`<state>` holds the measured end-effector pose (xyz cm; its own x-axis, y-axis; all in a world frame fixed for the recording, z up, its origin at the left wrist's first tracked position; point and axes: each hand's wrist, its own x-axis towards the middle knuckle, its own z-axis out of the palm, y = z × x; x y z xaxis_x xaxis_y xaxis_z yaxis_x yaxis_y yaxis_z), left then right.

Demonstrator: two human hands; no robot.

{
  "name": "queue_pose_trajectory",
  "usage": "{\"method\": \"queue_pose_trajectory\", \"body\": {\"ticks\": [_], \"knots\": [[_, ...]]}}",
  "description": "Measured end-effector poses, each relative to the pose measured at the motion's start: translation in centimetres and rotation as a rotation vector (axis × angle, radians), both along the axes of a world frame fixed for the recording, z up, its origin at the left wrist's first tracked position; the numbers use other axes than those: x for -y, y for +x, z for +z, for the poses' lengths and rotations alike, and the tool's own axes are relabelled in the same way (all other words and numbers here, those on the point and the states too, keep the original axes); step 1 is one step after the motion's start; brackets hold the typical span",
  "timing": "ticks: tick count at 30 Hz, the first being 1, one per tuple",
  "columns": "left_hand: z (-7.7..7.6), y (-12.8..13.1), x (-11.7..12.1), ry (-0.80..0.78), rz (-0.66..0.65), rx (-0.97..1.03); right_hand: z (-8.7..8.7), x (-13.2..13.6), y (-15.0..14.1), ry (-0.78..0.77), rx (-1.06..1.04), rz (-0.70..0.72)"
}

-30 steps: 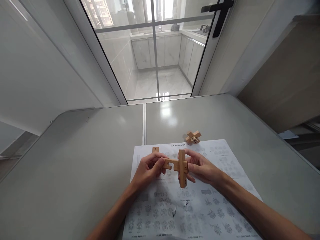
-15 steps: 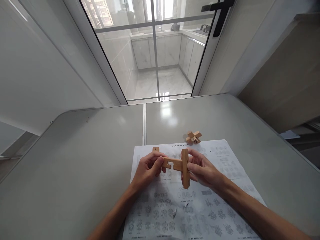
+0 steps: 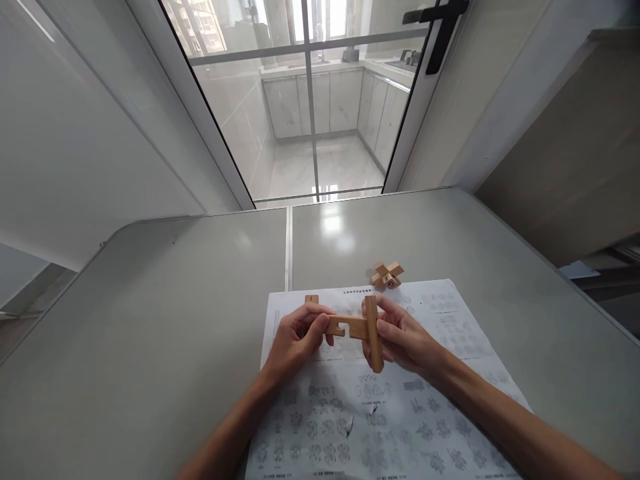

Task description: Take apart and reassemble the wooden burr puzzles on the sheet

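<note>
My left hand (image 3: 301,335) pinches the left end of a flat notched wooden puzzle piece (image 3: 358,328), which lies level above the paper. Its right end meets an upright wooden puzzle bar (image 3: 373,333), tilted slightly. My right hand (image 3: 403,333) is closed around that bar, thumb on its right side and fingers behind. Whether the two pieces are locked together or only touching, I cannot tell. Just beyond my left hand, another wooden piece (image 3: 311,299) with a dark mark shows its end; the rest is hidden.
A small cross-shaped wooden puzzle (image 3: 387,275) stands at the far edge of a printed sheet (image 3: 400,427) full of diagrams. The sheet lies on a grey table (image 3: 200,320) with a seam. Behind the table is a glazed door (image 3: 310,107) with a black handle (image 3: 437,27).
The upright bar has turned a little, its lower end swinging right and slightly up. The notched piece has shifted slightly right. Both hands keep their grip.
</note>
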<state>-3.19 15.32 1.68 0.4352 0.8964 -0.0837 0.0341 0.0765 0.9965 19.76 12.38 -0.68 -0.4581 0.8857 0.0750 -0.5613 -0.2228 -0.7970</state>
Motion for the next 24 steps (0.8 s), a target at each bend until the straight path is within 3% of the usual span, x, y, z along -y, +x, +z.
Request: {"method": "queue_pose_trajectory", "body": {"ticks": [15, 24], "knots": [[0.51, 0.28, 0.25, 0.024, 0.014, 0.022, -0.24, 0.45, -0.29, -0.145, -0.047, 0.003], [0.5, 0.08, 0.25, 0.079, 0.019, -0.016, -0.45, 0.34, -0.16, -0.138, -0.021, 0.027]]}}
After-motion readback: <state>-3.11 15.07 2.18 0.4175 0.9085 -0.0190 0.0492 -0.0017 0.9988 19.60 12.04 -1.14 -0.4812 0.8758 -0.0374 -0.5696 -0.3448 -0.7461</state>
